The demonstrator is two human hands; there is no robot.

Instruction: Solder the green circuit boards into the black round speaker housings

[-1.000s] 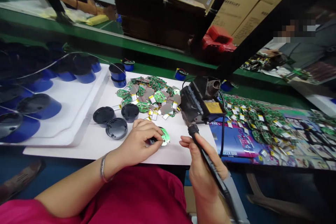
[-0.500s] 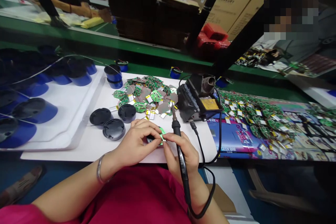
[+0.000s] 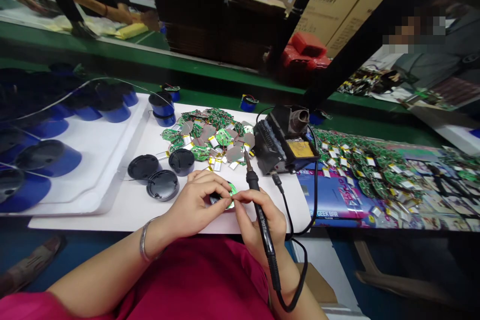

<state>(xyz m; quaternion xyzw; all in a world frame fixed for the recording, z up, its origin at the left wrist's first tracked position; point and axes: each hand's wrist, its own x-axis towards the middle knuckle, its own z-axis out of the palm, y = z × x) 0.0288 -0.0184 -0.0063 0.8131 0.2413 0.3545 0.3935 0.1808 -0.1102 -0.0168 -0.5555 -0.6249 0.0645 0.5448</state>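
My left hand point(image 3: 200, 202) is closed, thumb and forefinger pinching the edge of a round green circuit board point(image 3: 233, 190). The fingers partly cover the board, and something dark sits beside it under the hand. A soldering iron point(image 3: 265, 230) rests in my closed right hand point(image 3: 268, 217), its tip pointing up and away from the board. My right forefinger reaches the board's edge near the left fingertips; whether it pinches a small part there is too fine to tell. Left of my hands lie black round caps point(image 3: 163, 185) on the white board top.
Behind my hands lies a heap of circuit boards with batteries point(image 3: 213, 135). A black soldering stand point(image 3: 287, 140) with a yellow sponge and cables is at the right. Blue cups point(image 3: 48, 157) fill a white tray point(image 3: 108, 180) at left. More boards point(image 3: 367, 165) spread right. People work beyond.
My right hand has shifted slightly right, and the iron's handle has swung right a little. The green board shows a bit more between my fingers. My left hand stays almost still.
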